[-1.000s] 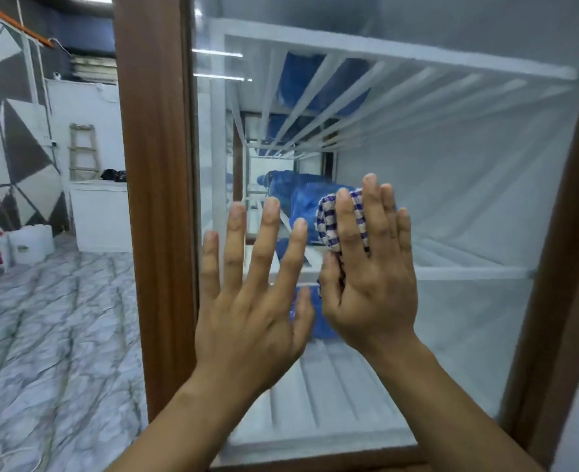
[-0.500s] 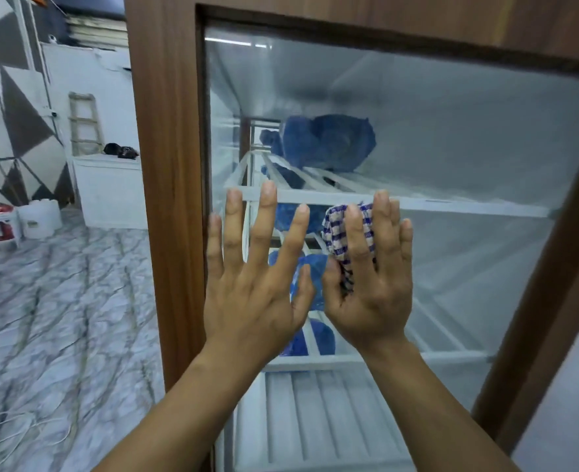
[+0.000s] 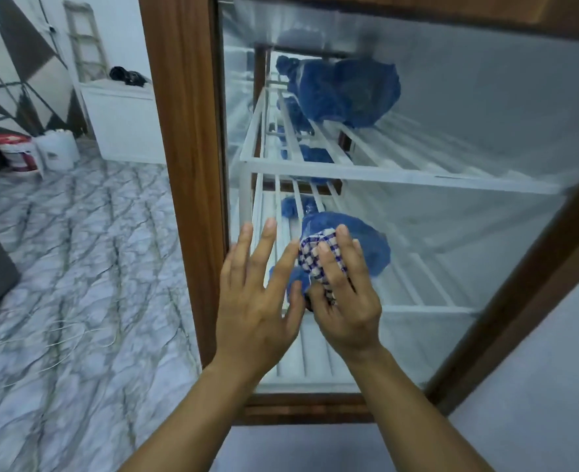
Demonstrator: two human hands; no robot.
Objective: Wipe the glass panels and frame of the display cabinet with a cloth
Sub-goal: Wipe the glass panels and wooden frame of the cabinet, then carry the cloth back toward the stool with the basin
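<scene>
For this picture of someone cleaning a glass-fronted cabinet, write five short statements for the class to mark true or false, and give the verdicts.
1. The right hand presses a blue-and-white checked cloth against the clear glass panel. True.
2. The left hand holds a second cloth. False: it is bare, with fingers spread.
3. The cabinet's frame is brown wood. True.
4. The white slatted shelves inside are made of dark metal mesh. False: they are white bars.
5. The red-and-white bucket stands inside the cabinet. False: it stands on the marbled floor, away to the left.
</scene>
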